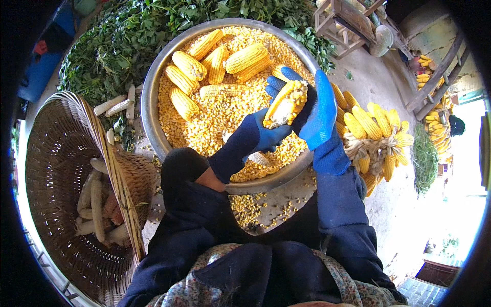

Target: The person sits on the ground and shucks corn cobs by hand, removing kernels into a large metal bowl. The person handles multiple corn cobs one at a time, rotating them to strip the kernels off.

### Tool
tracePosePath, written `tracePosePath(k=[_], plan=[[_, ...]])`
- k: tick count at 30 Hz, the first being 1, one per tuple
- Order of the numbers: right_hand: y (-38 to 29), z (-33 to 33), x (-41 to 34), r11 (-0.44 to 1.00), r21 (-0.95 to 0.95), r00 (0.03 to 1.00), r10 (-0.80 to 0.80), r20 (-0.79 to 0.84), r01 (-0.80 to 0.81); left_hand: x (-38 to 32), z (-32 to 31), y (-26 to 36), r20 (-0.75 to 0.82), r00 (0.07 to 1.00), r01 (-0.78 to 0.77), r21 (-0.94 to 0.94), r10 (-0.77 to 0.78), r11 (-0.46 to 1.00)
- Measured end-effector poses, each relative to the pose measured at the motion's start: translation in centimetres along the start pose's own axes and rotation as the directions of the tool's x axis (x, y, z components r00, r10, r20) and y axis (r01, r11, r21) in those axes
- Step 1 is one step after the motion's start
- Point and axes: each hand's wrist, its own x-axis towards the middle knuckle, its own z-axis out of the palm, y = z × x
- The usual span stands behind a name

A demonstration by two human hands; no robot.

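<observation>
My left hand [268, 132], in a blue coated glove, grips the lower end of a partly shelled corn cob [287, 103]. Yellow kernels remain along its sides and upper end, and a pale bare patch faces up. My right hand [320, 111], gloved likewise, is spread around the cob's far side, thumb raised and fingers partly hidden behind it. Whether its palm touches the cob is unclear. Both hands are above a wide metal basin [150, 115] of loose corn kernels [215, 130]. Several unshelled ears [245, 58] lie on the kernels, and a pale cob [259, 158] shows under my left wrist.
At left a woven basket [50, 153] holds bare cobs [96, 207]. More bare cobs [115, 105] lie on the floor. Green leafy stems [115, 57] are heaped behind the basin. Bundled corn ears [372, 126] and a wooden stool [345, 27] are at right. Spilled kernels [245, 209] lie between my legs.
</observation>
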Motion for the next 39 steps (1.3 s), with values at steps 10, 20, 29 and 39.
tracePosePath(k=[10, 20, 29, 39], plan=[[0.9, 0.9, -0.7, 0.941, -0.332, 0.997, -0.076, -0.023, 0.064, -0.9, -0.9, 0.4, 0.125, 0.992, 0.054, -0.189, -0.030, 0.980], [0.4, 1.1, -0.6, 0.864, -0.448, 0.952, -0.296, -0.084, 0.229, -0.2, 1.0, 0.8, 0.028, 0.998, 0.055, 0.100, -0.058, 0.993], [0.5, -1.3, 0.9, 0.960, -0.277, 0.961, -0.112, -0.252, 0.040, 1.1, 1.1, -2.6, -0.123, 0.971, -0.130, 0.452, 0.206, 0.882], [1.5, -1.3, 0.2, 0.817, -0.518, 0.958, -0.286, 0.016, 0.253, -0.1, 0.7, 0.2, -0.044, 0.995, 0.091, 0.064, -0.088, 0.994]])
